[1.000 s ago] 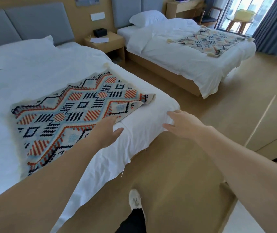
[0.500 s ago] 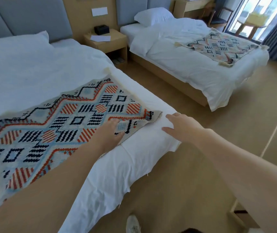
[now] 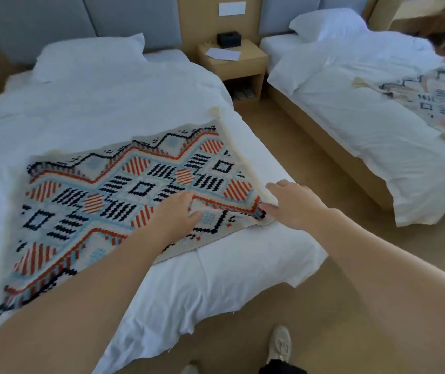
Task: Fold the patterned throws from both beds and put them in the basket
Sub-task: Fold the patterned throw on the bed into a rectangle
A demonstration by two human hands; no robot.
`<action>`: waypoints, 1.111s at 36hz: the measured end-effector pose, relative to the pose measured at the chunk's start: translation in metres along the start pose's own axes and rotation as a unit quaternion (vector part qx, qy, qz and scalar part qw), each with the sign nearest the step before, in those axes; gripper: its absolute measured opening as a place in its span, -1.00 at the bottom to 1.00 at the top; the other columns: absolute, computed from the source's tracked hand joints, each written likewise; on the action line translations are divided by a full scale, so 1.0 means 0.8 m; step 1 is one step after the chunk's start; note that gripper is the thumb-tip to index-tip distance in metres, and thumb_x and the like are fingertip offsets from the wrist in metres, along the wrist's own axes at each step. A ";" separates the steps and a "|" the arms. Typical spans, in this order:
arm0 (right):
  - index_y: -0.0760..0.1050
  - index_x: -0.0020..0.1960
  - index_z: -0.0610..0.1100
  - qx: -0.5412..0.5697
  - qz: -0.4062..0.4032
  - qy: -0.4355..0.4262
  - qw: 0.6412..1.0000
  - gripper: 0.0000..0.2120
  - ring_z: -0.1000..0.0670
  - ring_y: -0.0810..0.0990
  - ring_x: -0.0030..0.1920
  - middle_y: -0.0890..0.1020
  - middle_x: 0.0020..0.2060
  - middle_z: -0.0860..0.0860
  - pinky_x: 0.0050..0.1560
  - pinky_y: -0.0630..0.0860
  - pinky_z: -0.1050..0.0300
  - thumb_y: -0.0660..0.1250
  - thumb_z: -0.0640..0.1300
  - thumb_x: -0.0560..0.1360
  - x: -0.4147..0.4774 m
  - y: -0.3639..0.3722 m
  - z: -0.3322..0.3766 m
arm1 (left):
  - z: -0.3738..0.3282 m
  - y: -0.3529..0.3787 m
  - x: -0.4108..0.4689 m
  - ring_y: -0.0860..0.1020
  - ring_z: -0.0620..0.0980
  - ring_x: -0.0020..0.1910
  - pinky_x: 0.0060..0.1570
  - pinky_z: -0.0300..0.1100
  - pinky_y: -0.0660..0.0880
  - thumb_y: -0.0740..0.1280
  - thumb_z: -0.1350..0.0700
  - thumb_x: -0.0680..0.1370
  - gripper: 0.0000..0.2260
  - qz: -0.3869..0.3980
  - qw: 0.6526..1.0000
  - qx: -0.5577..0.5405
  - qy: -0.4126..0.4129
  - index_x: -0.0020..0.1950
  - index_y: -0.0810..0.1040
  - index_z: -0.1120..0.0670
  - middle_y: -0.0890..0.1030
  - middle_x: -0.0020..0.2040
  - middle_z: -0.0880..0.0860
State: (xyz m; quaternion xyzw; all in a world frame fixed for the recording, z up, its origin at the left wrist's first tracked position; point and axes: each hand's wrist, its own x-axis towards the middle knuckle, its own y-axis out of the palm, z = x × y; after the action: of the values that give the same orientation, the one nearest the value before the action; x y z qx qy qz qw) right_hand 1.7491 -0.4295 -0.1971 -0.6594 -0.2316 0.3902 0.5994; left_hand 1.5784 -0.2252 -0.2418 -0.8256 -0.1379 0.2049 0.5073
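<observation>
A patterned throw (image 3: 124, 190) in orange, navy and light blue lies spread on the near bed (image 3: 216, 282). My left hand (image 3: 178, 211) rests on its near right part, thumb and fingers pinching up a ridge of the fabric. My right hand (image 3: 294, 203) is at the throw's right corner, fingers apart, with the index fingertip touching the corner. A second patterned throw (image 3: 437, 101) lies flat on the far bed (image 3: 364, 136) at the right. No basket is in view.
A wooden nightstand (image 3: 245, 63) between the beds carries a black box (image 3: 229, 39) and a sheet of paper (image 3: 222, 54). Tan floor (image 3: 310, 147) runs between the beds. My shoe (image 3: 279, 344) stands on the floor by the near bed's corner.
My left hand slid up from the bed's edge onto the throw and bunched its edge. My right hand came in from beside the bed to the throw's corner. The view swung left.
</observation>
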 end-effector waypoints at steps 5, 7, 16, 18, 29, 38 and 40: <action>0.28 0.42 -0.09 -0.004 0.010 -0.059 0.998 -0.48 -0.14 0.49 0.20 0.46 0.27 -0.09 0.17 0.41 -0.03 0.10 0.20 0.59 0.053 -0.008 -0.070 | -0.049 0.011 0.040 0.34 0.06 0.35 0.30 -0.08 0.28 0.17 -0.07 0.60 -0.53 -0.020 0.998 0.011 -0.065 0.45 0.26 0.12 0.36 0.41 0.10; 0.27 0.43 -0.10 -0.010 0.009 -0.078 0.997 -0.48 -0.15 0.49 0.20 0.45 0.28 -0.09 0.18 0.41 -0.04 0.09 0.18 0.60 0.075 -0.014 -0.095 | -0.064 0.016 0.055 0.32 0.05 0.38 0.33 -0.07 0.27 0.17 -0.08 0.60 -0.51 -0.026 0.996 0.012 -0.088 0.47 0.23 0.12 0.34 0.43 0.09; 0.28 0.42 -0.11 -0.004 0.045 -0.138 0.989 -0.48 -0.17 0.48 0.20 0.43 0.29 -0.12 0.17 0.43 -0.04 0.09 0.19 0.60 0.175 -0.014 -0.131 | -0.087 0.041 0.095 0.22 0.03 0.46 0.41 -0.09 0.17 0.15 -0.08 0.61 -0.47 -0.020 0.985 0.016 -0.172 0.51 0.16 0.13 0.24 0.50 0.08; 0.31 0.38 -0.12 -0.006 0.054 -0.151 0.987 -0.51 -0.17 0.50 0.14 0.45 0.24 -0.12 0.14 0.45 -0.04 0.09 0.18 0.60 0.195 -0.009 -0.127 | -0.075 0.042 0.110 0.25 0.03 0.44 0.39 -0.08 0.21 0.15 -0.08 0.61 -0.48 -0.018 0.983 0.014 -0.184 0.50 0.18 0.14 0.26 0.48 0.08; 0.20 0.48 -0.09 -0.024 0.096 -0.131 0.986 -0.46 -0.18 0.44 0.26 0.39 0.34 -0.12 0.23 0.41 -0.05 0.07 0.18 0.61 0.291 0.006 -0.107 | 0.003 0.028 0.229 0.12 0.03 0.50 0.46 0.00 0.12 0.10 -0.10 0.61 -0.43 0.000 0.984 0.024 -0.179 0.54 0.05 0.12 0.12 0.54 0.07; 0.20 0.49 -0.11 -0.038 0.126 -0.135 0.982 -0.45 -0.17 0.41 0.29 0.33 0.37 -0.12 0.25 0.39 -0.05 0.07 0.17 0.61 0.417 0.069 -0.087 | 0.069 0.071 0.345 -0.01 0.05 0.53 0.48 0.01 0.00 0.05 -0.10 0.63 -0.44 0.034 0.980 0.063 -0.187 0.55 -0.01 0.11 0.02 0.56 0.06; 0.15 0.51 -0.10 -0.037 0.133 -0.140 0.980 -0.44 -0.18 0.37 0.34 0.29 0.42 -0.13 0.28 0.37 -0.06 0.08 0.16 0.62 0.453 0.087 -0.086 | 0.084 0.086 0.376 -0.03 0.05 0.53 0.48 0.02 0.00 0.03 -0.11 0.63 -0.45 0.041 0.977 0.075 -0.195 0.55 -0.01 0.10 0.00 0.56 0.06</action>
State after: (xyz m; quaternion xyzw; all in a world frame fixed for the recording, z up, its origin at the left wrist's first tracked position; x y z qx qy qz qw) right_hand 2.0051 -0.2035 -0.3522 -0.6445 -0.2378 0.5464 0.4791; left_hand 1.8116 -0.0728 -0.3898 -0.7345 -0.1847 0.3921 0.5221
